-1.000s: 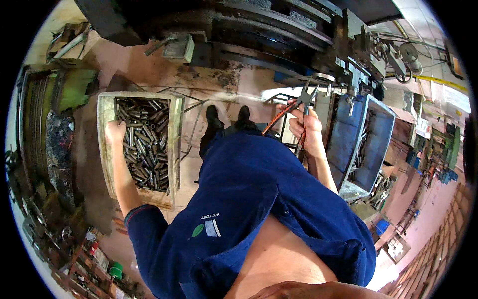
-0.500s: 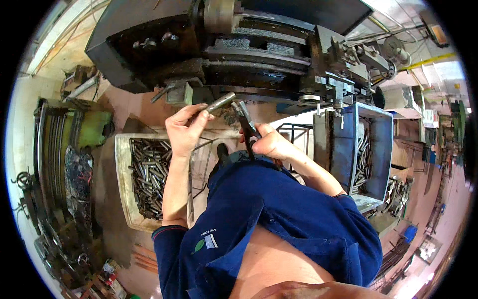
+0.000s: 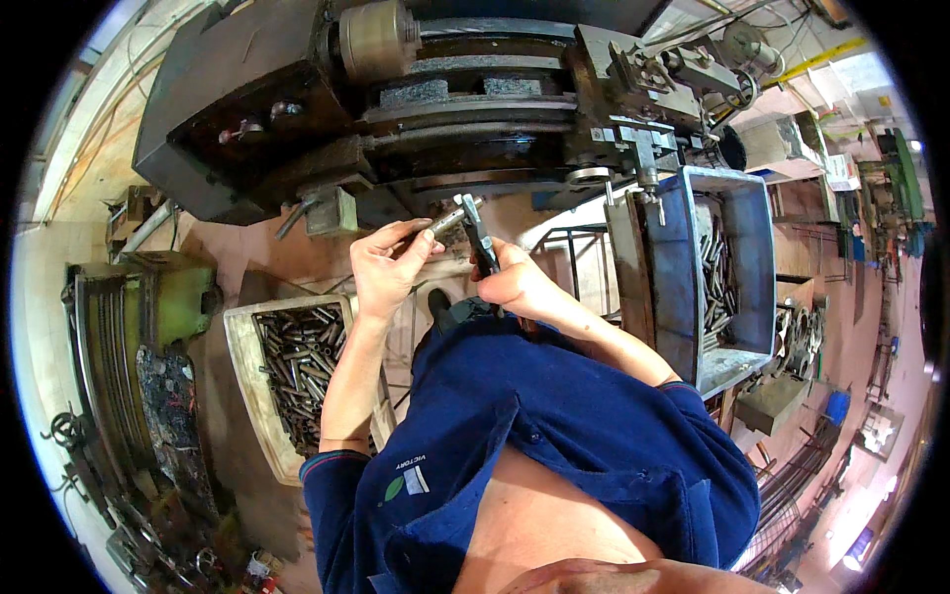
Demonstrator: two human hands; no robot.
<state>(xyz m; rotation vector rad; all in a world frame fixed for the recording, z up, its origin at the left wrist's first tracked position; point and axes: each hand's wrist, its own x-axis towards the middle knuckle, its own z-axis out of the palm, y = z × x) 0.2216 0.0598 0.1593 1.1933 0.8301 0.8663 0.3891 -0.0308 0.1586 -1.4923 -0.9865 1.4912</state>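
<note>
My left hand [image 3: 388, 269] pinches a short metal tube [image 3: 447, 223] near its lower end, thumb on top. The tube slants up to the right. My right hand [image 3: 515, 280] is wrapped round the dark body of a caliper [image 3: 478, 230], held upright with its silver jaws at the top. The caliper's jaws are at the far end of the tube; whether they touch it I cannot make out. Both hands are in front of my waist, close together.
A lathe [image 3: 475, 129] stretches across the far side. On the left sits a cream bin [image 3: 243, 371] full of metal tubes. A blue bin [image 3: 669, 267] with more tubes stands at the right. A greenish machine [image 3: 178, 307] stands at far left.
The caliper's jaws have come left to the end of the tube. Both hands have drawn closer together. The whole view has shifted a little.
</note>
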